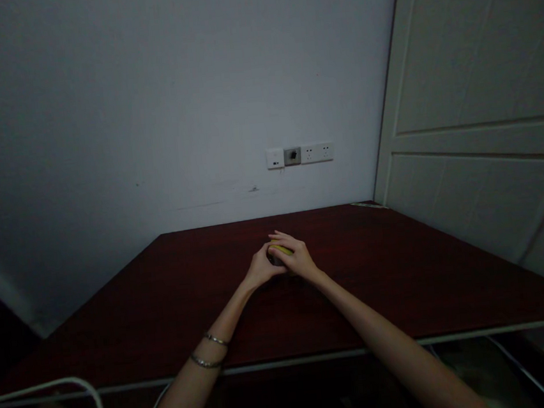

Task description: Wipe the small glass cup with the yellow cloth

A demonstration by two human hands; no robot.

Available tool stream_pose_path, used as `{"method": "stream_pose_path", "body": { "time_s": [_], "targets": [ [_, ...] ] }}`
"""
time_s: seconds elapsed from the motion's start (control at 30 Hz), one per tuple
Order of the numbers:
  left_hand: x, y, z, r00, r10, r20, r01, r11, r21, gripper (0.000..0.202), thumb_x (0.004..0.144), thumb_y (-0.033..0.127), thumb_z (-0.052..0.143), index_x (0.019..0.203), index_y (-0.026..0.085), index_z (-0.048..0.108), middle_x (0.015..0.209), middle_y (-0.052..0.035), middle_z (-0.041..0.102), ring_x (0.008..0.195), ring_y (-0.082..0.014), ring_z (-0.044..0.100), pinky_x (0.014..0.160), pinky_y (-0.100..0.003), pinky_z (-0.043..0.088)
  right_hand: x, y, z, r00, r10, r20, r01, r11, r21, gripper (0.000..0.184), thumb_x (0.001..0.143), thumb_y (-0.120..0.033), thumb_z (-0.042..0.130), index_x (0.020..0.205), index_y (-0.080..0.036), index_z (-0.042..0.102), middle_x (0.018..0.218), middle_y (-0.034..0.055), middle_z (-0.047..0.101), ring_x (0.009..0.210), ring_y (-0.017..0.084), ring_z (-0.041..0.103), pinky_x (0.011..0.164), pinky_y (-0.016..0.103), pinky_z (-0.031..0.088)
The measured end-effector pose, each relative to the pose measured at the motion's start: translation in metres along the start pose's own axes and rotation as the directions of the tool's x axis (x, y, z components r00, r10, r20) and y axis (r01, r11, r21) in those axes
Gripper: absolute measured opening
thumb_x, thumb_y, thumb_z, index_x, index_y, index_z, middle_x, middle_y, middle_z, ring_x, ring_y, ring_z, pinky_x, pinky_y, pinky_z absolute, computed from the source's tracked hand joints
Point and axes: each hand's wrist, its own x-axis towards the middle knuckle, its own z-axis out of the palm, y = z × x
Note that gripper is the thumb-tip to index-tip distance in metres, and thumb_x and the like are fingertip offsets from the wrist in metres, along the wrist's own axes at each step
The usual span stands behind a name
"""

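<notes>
At the middle of the dark red table (205,306), both hands meet around a small dark object with a yellow top (282,250). Its kind cannot be made out, since the fingers hide most of it. My left hand (260,268) is closed on its left side, thumb stretched toward the right hand. From the right, my right hand (299,258) wraps over the yellow part, with fingers curled across the far side. Two metal bracelets (206,362) circle my left forearm.
Sockets and a switch (300,156) sit on the pale wall (195,109) behind the table. A panelled white door (473,95) stands along the right side. A white cable (68,381) loops over the table's near left edge.
</notes>
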Motion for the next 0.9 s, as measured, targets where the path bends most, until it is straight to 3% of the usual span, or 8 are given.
{"method": "stream_pose_path", "body": {
  "time_s": [0.13, 0.2, 0.37, 0.47, 0.6, 0.73, 0.8, 0.9],
  "targets": [
    [-0.002, 0.009, -0.001, 1.0, -0.01, 0.016, 0.009, 1.0, 0.03, 0.075, 0.046, 0.03, 0.079, 0.114, 0.015, 0.051, 0.105, -0.0079, 0.062, 0.094, -0.0216, 0.057, 0.083, -0.032, 0.044, 0.003, 0.009, 0.001, 0.984, 0.153, -0.091, -0.15, 0.988, 0.043, 0.023, 0.077, -0.033, 0.056, 0.091, -0.02, 0.068, 0.106, 0.0076, 0.065, 0.104, 0.022, 0.057, 0.093, 0.038, 0.042],
    [-0.002, 0.008, -0.001, 1.0, -0.007, 0.023, 0.006, 0.999, 0.032, 0.076, 0.046, 0.031, 0.079, 0.115, 0.015, 0.05, 0.104, -0.0077, 0.062, 0.092, -0.0211, 0.058, 0.082, -0.032, 0.045, 0.003, 0.009, 0.0, 0.979, 0.173, -0.106, -0.169, 0.985, 0.039, 0.024, 0.077, -0.034, 0.055, 0.091, -0.02, 0.068, 0.105, 0.0077, 0.065, 0.102, 0.022, 0.058, 0.092, 0.038, 0.043],
    [0.001, -0.008, 0.003, 1.0, -0.01, 0.001, 0.01, 0.997, -0.074, 0.066, 0.049, 0.023, 0.076, 0.11, 0.013, 0.053, 0.101, -0.0088, 0.063, 0.089, -0.0197, 0.059, 0.081, -0.031, 0.046, -0.002, -0.002, -0.001, 0.995, -0.061, 0.073, 0.066, 0.995, -0.077, 0.022, 0.076, -0.03, 0.057, 0.095, -0.024, 0.067, 0.11, 0.0051, 0.063, 0.112, 0.021, 0.051, 0.098, 0.04, 0.038],
    [0.001, -0.01, 0.004, 1.0, -0.01, 0.014, 0.012, 0.995, -0.102, 0.063, 0.05, 0.02, 0.075, 0.108, 0.012, 0.054, 0.1, -0.0089, 0.063, 0.088, -0.0195, 0.059, 0.08, -0.031, 0.046, -0.003, -0.004, -0.002, 0.986, -0.092, 0.141, 0.105, 0.991, -0.088, 0.023, 0.076, -0.028, 0.058, 0.097, -0.026, 0.066, 0.11, 0.0035, 0.063, 0.112, 0.021, 0.05, 0.099, 0.04, 0.037],
    [-0.002, 0.003, 0.003, 0.999, 0.005, 0.031, -0.005, 1.0, -0.01, 0.069, 0.047, 0.026, 0.078, 0.111, 0.015, 0.053, 0.1, -0.0063, 0.063, 0.091, -0.021, 0.058, 0.081, -0.032, 0.045, 0.002, 0.005, -0.003, 0.996, 0.094, 0.008, -0.093, 0.995, -0.024, 0.021, 0.077, -0.033, 0.055, 0.091, -0.024, 0.068, 0.105, 0.0051, 0.065, 0.103, 0.022, 0.057, 0.094, 0.04, 0.042],
    [-0.002, 0.01, 0.003, 0.997, -0.058, 0.056, 0.059, 0.998, -0.008, 0.07, 0.045, 0.03, 0.079, 0.108, 0.014, 0.056, 0.093, -0.0055, 0.065, 0.086, -0.0212, 0.059, 0.077, -0.031, 0.046, 0.005, 0.013, -0.003, 0.958, 0.275, -0.078, -0.271, 0.961, 0.061, 0.027, 0.075, -0.037, 0.056, 0.092, -0.021, 0.069, 0.098, 0.0069, 0.068, 0.093, 0.022, 0.062, 0.088, 0.039, 0.046],
    [0.0, 0.005, 0.004, 0.996, -0.072, 0.048, 0.075, 0.996, -0.056, 0.066, 0.046, 0.026, 0.078, 0.106, 0.013, 0.057, 0.093, -0.006, 0.065, 0.085, -0.0206, 0.059, 0.076, -0.03, 0.046, 0.003, 0.01, -0.003, 0.975, 0.211, -0.068, -0.209, 0.977, 0.034, 0.025, 0.076, -0.036, 0.056, 0.092, -0.021, 0.069, 0.101, 0.0067, 0.067, 0.097, 0.022, 0.06, 0.091, 0.039, 0.044],
    [0.004, -0.005, 0.005, 0.995, -0.096, 0.022, 0.098, 0.982, -0.163, 0.049, 0.051, 0.019, 0.074, 0.098, 0.011, 0.06, 0.091, -0.0065, 0.066, 0.082, -0.0192, 0.06, 0.075, -0.03, 0.046, 0.0, 0.001, -0.002, 0.999, 0.022, 0.029, -0.021, 0.999, -0.025, 0.021, 0.077, -0.032, 0.056, 0.093, -0.024, 0.068, 0.108, 0.0045, 0.064, 0.109, 0.021, 0.053, 0.096, 0.04, 0.04]
  ]
}}
